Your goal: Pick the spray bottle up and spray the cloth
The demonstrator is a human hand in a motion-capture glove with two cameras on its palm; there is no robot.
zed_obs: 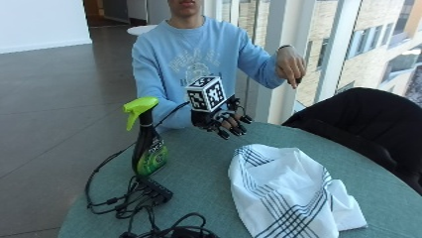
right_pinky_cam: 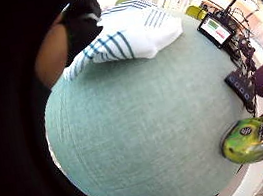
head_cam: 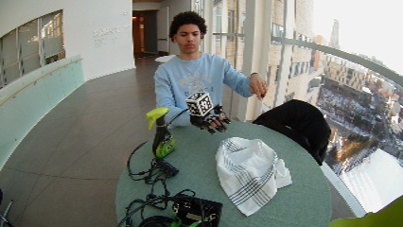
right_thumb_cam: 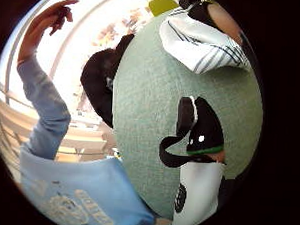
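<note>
The gloved right hand (zed_obs: pixel 221 119) hovers above the round table (zed_obs: pixel 211 173), fingers loosely curled and holding nothing. The spray bottle (zed_obs: pixel 146 141) stands upright near the table's edge — off to the hand's little-finger side, well apart — while the striped cloth (zed_obs: pixel 287 196) lies ahead.

We see the spray bottle (zed_obs: pixel 146 144) upright near the table edge: green body, dark label, yellow-green trigger head on top. The cloth (zed_obs: pixel 288 196), white with dark stripes, lies crumpled in a loose heap on the tabletop, well apart from the bottle.
</note>
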